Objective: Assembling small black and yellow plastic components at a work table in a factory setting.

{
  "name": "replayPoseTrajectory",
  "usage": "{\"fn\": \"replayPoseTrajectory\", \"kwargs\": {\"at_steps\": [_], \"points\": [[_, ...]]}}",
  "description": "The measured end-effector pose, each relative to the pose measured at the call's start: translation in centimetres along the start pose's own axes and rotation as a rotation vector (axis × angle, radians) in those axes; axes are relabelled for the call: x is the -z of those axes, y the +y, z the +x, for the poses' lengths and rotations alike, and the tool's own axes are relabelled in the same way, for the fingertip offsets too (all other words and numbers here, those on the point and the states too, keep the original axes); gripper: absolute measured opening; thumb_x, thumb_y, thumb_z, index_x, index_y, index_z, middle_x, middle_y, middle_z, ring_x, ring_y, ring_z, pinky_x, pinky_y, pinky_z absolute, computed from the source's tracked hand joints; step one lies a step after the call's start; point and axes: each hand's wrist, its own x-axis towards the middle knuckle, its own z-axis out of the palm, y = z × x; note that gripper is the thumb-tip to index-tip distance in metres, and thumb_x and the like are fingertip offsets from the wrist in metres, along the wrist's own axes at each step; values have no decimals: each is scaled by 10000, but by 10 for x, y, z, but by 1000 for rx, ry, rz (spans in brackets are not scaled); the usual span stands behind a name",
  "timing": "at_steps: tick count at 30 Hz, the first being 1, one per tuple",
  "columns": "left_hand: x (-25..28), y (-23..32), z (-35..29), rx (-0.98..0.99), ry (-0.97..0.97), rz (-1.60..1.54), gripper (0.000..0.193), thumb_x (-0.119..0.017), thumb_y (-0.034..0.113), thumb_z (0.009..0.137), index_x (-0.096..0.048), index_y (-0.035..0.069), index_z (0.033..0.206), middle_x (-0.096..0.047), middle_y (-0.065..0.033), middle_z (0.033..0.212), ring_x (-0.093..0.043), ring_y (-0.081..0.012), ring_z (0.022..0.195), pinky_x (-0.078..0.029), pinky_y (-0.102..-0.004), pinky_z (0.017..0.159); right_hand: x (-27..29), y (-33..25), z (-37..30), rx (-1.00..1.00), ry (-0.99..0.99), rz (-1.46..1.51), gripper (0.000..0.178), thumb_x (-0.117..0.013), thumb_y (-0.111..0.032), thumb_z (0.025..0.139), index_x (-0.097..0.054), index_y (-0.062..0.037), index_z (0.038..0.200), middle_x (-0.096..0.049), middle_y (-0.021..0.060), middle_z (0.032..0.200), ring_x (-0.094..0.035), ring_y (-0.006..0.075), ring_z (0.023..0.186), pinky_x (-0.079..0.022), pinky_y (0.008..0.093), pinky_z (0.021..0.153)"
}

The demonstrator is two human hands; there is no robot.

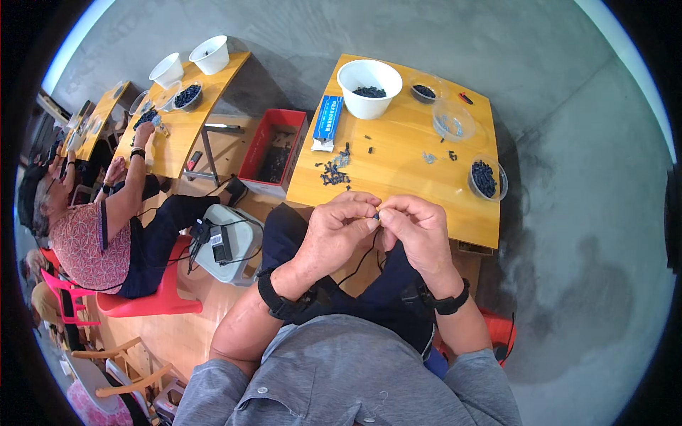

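Note:
My left hand and my right hand meet in front of me, just off the near edge of the wooden table. Both are closed, with thumbs and forefingers pinching a tiny dark piece between them. Fingers cover most of it, so its kind cannot be made out. Beyond my left hand lies a loose pile of small black parts, with some greyish clear bits among them. On the right, a clear tub of black parts stands near the table's edge.
A white bucket, a blue box, clear tubs and a red-and-black tool occupy the table's far part. A red bin stands on the floor at left. Beside a grey stool, another person works at a neighbouring table.

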Motion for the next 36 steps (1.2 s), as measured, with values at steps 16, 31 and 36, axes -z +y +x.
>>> {"fn": "replayPoseTrajectory", "kwargs": {"at_steps": [16, 31, 36], "points": [[-7, 9, -7, 208, -32, -322, 141, -595, -55, 815, -681, -21, 921, -579, -95, 1079, -511, -169, 1068, -402, -297, 920, 10, -8, 0, 20, -121, -222, 133, -617, -99, 889, -660, 26, 877, -610, 23, 688, -535, 52, 519, -426, 195, 469], [-6, 2, -5, 189, -79, -281, 125, -607, -56, 821, -664, -36, 930, -546, -123, 1152, -539, -169, 1054, -463, -280, 856, 14, -3, 1, -107, -167, 14, 147, -606, -123, 901, -631, 22, 889, -594, 16, 680, -533, 55, 515, -444, 187, 457], [-5, 3, -5, 240, -31, -312, 134, -634, -51, 799, -689, 11, 905, -581, -119, 1162, -469, -214, 1185, -354, -336, 993, 13, 2, 1, -244, -140, 233, 250, -564, -231, 935, -609, 8, 874, -584, 37, 650, -545, 87, 462, -469, 209, 396]]}}
